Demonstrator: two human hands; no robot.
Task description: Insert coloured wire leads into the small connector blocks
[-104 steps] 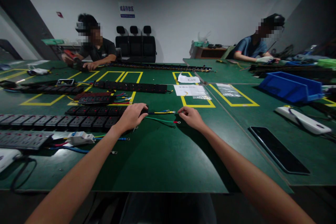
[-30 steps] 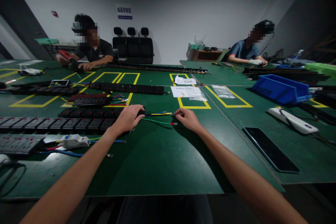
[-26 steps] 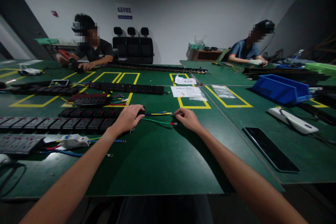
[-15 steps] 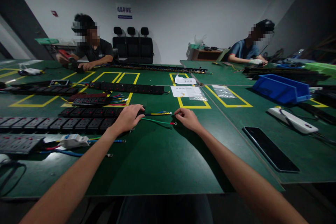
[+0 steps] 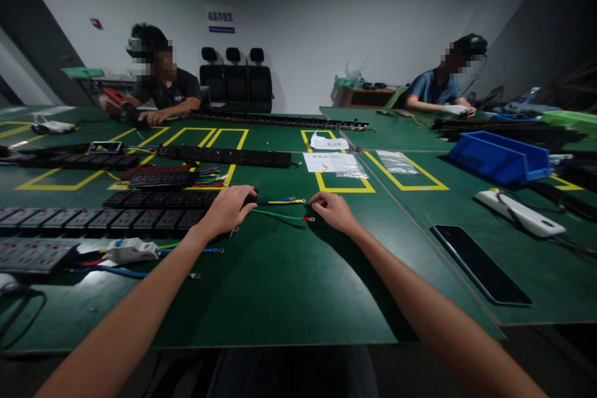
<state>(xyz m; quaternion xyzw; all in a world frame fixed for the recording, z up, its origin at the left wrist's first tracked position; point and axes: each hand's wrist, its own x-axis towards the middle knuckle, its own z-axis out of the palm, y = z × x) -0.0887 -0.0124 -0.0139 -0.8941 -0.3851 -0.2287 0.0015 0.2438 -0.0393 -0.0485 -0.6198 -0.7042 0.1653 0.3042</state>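
Three coloured wires reach out from beside the left hand (image 5: 229, 206) toward the right hand (image 5: 334, 208), and together with the black socket strip (image 5: 156, 199) they hold the middle of my head view. The strip lies crosswise on the green table (image 5: 280, 286), left of centre, between a longer row of sockets (image 5: 107, 221) on the near side and a reddish-topped socket block (image 5: 161, 178) beyond. Its housing is dull black, divided into squarish outlets with small red marks. The yellow wire (image 5: 286, 202) is nearly straight and ends in a bright metal ring; the blue wire (image 5: 290, 199) just behind it ends a little shorter. The green wire (image 5: 275, 214) slants slightly toward the near edge and finishes in a red sleeve (image 5: 305, 219) with its own ring.

I see the left hand's fingers bent over the strip's right end, thumb spread from the forefinger; whether they grip it I can't tell. The right hand's fingers are curled in, thumb and forefinger tips close together, just beside the yellow wire's ring; I can't tell if anything is pinched there.

The left hand covers the place where the wires begin. The blue wire's tip is too small for me to read clearly. The left edge of my view cuts off the longer row, and dim light blurs the outlet slots.
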